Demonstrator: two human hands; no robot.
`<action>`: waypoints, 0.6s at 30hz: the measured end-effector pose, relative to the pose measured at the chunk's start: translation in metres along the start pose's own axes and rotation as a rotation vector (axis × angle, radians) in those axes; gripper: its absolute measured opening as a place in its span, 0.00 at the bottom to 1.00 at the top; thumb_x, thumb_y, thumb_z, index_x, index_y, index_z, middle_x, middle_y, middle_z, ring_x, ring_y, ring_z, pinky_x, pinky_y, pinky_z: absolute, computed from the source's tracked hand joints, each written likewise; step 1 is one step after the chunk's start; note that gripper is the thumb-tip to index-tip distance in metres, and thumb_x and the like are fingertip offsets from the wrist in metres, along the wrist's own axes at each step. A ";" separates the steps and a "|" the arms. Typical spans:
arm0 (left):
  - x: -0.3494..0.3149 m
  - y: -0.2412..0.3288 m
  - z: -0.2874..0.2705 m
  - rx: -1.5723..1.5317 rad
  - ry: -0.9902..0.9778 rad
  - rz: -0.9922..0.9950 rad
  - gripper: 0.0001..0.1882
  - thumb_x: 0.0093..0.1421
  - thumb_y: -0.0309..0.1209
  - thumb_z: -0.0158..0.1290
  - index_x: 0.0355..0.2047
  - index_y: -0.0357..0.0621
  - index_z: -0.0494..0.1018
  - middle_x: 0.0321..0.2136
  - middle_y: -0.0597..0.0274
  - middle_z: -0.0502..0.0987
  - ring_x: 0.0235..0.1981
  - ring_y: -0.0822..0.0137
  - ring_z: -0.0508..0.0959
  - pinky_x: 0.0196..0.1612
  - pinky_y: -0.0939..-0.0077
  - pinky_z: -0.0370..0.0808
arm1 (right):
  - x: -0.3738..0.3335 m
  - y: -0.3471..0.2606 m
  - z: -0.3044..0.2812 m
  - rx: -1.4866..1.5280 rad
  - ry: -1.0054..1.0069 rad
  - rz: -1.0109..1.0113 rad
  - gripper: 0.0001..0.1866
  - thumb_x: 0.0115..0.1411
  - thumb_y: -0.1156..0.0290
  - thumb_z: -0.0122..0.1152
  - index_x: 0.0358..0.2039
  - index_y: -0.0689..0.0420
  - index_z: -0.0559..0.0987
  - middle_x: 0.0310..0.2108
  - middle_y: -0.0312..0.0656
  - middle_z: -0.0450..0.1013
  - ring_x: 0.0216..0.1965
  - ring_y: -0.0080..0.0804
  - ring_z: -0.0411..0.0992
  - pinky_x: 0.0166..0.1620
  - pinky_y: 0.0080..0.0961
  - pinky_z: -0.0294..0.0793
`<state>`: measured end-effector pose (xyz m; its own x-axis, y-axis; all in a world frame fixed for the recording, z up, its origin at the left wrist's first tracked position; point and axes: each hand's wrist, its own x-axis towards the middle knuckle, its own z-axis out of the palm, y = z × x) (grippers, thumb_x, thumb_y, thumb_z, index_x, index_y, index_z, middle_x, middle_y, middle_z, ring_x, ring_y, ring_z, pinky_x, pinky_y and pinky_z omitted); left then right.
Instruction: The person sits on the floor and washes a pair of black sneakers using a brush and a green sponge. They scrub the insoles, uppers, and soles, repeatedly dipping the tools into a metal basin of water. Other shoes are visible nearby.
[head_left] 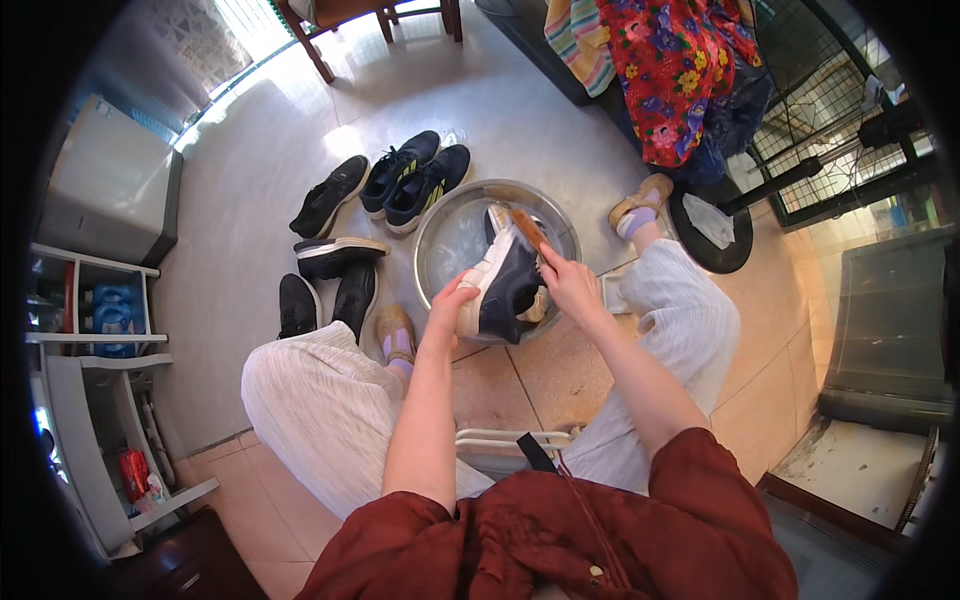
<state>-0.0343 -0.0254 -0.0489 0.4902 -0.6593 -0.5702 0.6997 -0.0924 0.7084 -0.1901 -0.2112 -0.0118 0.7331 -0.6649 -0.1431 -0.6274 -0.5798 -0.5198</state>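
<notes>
Over a round metal basin [420, 262] with cloudy water in it, a dark navy sneaker [512, 272] is tilted so its pale sole faces left. My left hand [449, 312] grips the sneaker around the heel end. In my right hand [573, 288] is a brush with a brown wooden back [528, 229], its fingers closed around the near end. The brush lies against or just over the front part of the sneaker; its bristles are mostly hidden, so contact is hard to tell.
Several dark shoes [335, 195] lie on the floor left of the basin, some with yellow-green stripes. A stand fan's round black base [712, 232] is at the right. Flowered red cloth [672, 75] hangs beyond it. A shelf unit [95, 350] stands at the left.
</notes>
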 end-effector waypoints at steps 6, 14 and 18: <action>-0.004 0.006 -0.007 0.053 -0.007 0.008 0.29 0.53 0.25 0.55 0.59 0.40 0.71 0.50 0.57 0.78 0.50 0.65 0.77 0.54 0.75 0.71 | -0.023 -0.026 0.008 -0.046 -0.099 -0.062 0.24 0.63 0.54 0.52 0.60 0.33 0.71 0.31 0.54 0.78 0.36 0.57 0.76 0.41 0.51 0.75; -0.001 0.010 0.010 0.143 0.010 0.059 0.28 0.53 0.25 0.57 0.58 0.39 0.72 0.50 0.58 0.78 0.48 0.66 0.78 0.52 0.76 0.71 | 0.006 -0.015 0.000 0.001 -0.040 0.061 0.23 0.64 0.57 0.50 0.60 0.36 0.70 0.34 0.57 0.78 0.38 0.60 0.77 0.42 0.55 0.75; -0.003 0.002 -0.006 0.090 -0.001 0.056 0.28 0.53 0.25 0.57 0.57 0.38 0.72 0.49 0.57 0.78 0.47 0.66 0.78 0.51 0.76 0.72 | -0.026 -0.034 0.007 -0.074 -0.133 -0.012 0.24 0.63 0.54 0.50 0.60 0.35 0.70 0.33 0.59 0.77 0.37 0.60 0.77 0.43 0.56 0.75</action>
<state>-0.0306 -0.0192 -0.0484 0.5261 -0.6663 -0.5285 0.6221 -0.1221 0.7733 -0.1858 -0.1709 0.0032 0.7660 -0.5925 -0.2496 -0.6323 -0.6239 -0.4594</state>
